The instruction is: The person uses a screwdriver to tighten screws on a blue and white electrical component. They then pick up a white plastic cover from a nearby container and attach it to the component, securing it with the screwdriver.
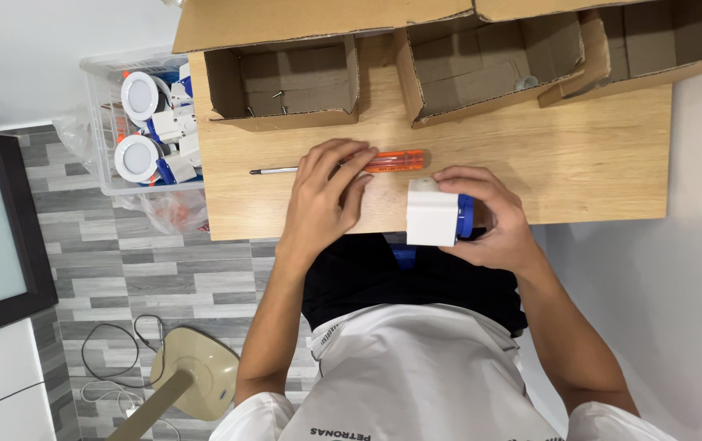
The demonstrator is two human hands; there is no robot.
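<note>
Resting palm-down on the pale wooden table top (579, 155), the left hand (322, 200) lies over the orange translucent-handled screwdriver (392, 161), fingers spread across the handle where it meets the thin steel shaft, whose tip points out to the left. The fingers touch the tool, but whether they have actually closed round it is hard to tell from above. The right hand (494, 220) is clasped round a small white box-shaped plastic fitting with a blue ring on its far side (434, 214), held at the near edge of the table, thumb and fingers wrapping its right end.

The fitting looks light and rigid, a moulded plastic shell with smooth, rather slippery faces; its square flat sides give the surest purchase, while the blue part probably turns or snaps and is best left free. The screwdriver is stiff and light, and its ribbed handle is the natural place to grip, not the slim shaft.

Behind stand three open brown cardboard boxes (286, 82), the left one holding a few screws. Beside the table, a clear plastic crate (106, 122) holds round white downlight fittings (137, 158).
</note>
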